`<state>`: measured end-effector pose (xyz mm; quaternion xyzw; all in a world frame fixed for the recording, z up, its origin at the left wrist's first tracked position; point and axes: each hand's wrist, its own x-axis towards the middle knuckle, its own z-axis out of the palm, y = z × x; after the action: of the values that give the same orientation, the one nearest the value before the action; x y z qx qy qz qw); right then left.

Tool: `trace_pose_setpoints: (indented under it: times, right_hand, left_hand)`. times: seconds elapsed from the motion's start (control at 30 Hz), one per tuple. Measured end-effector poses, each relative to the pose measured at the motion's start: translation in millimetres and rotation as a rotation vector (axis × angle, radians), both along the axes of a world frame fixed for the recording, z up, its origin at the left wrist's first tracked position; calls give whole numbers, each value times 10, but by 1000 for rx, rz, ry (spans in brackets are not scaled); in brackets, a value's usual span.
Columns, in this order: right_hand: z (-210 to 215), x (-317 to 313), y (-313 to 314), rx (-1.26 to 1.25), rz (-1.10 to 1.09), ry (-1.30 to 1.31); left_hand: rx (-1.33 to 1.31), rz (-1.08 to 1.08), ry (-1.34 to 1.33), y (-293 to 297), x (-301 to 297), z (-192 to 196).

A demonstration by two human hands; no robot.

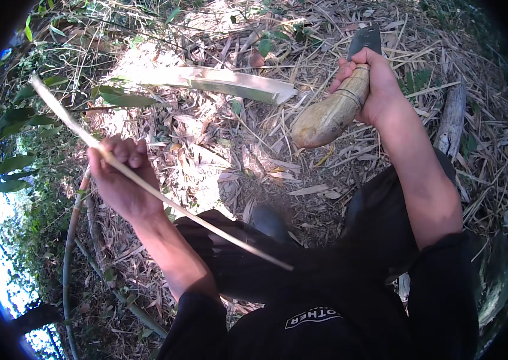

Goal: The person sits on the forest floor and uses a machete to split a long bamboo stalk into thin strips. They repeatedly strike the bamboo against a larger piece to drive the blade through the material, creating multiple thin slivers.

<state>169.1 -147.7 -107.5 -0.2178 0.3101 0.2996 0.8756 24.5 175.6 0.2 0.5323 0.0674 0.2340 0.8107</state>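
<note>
My left hand (127, 174) is closed, its fingers curled, round a long thin pale strip (176, 207) that looks like split bamboo. The strip slants from the upper left down across my lap, and its far end is thicker. In my right hand (377, 84) is a knife with a thick, bulbous wooden handle (329, 117), bound with a ring. Its dark, broad blade (365, 41) points away from me; my fist covers where the blade meets the handle. On the ground between and beyond my hands lies a split length of bamboo (239, 84).
Dry leaves and shavings (206, 159) cover the ground. Green leafy branches (17, 126) reach in from the left, near a curved standing stem (71, 252). A grey log (451, 117) lies at the right. My dark-clothed legs (224, 240) are bent below my hands.
</note>
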Motion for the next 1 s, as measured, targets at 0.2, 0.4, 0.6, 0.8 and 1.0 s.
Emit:
trace_pose_setpoints:
  times: [0.2, 0.4, 0.6, 0.8, 1.0]
  right_hand:
    - [-115, 41, -10, -86, -84, -8]
    - [-92, 20, 54, -121, -108, 21]
    - [-107, 56, 125, 28, -56, 49]
    - [-49, 33, 112, 21, -65, 42]
    - [-131, 53, 21, -12, -74, 4]
  left_hand:
    - [233, 306, -126, 410, -204, -16]
    - [481, 164, 568, -104, 18, -449]
    - [581, -25, 748, 54, 10, -866]
    - [601, 92, 649, -24, 2, -671]
    - [613, 183, 592, -25, -7, -605]
